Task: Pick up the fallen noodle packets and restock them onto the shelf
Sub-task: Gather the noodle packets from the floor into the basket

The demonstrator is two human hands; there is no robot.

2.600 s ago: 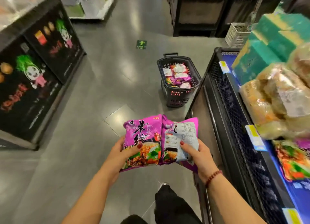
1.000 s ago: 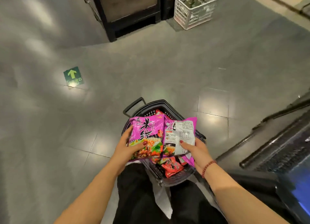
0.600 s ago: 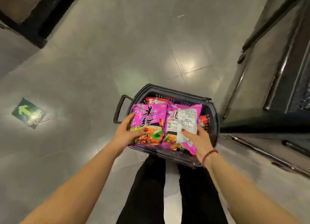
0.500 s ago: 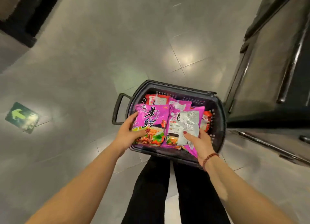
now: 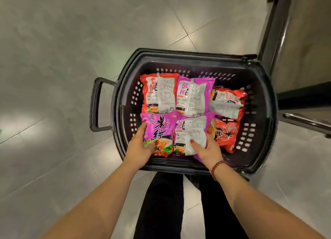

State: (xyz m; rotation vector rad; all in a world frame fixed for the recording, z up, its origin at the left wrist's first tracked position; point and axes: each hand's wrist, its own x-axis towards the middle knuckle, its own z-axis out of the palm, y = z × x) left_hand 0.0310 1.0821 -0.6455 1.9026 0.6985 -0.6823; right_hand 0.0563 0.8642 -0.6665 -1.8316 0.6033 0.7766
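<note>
A black plastic basket [image 5: 258, 74] stands on the floor below me with several noodle packets in it. My left hand [image 5: 139, 147] grips a purple packet [image 5: 159, 129], front side up, at its near left edge. My right hand [image 5: 206, 149] grips a second purple packet [image 5: 191, 131], back label up, with the thumb on top. Both packets sit low inside the basket's near side. Behind them lie a red packet [image 5: 159, 93], a purple packet [image 5: 193, 95] and two more red packets [image 5: 227, 102] at the right.
The basket's handle [image 5: 95, 104] sticks out to the left. The dark base of the shelf unit [image 5: 295, 42] rises at the right, close to the basket. My legs in black trousers [image 5: 161, 203] stand just behind the basket. Grey tiled floor [image 5: 71, 42] lies all around.
I have walked from the shelf to the basket and leaned over it. Both hands have lowered the two purple packets down into the basket's near side.
</note>
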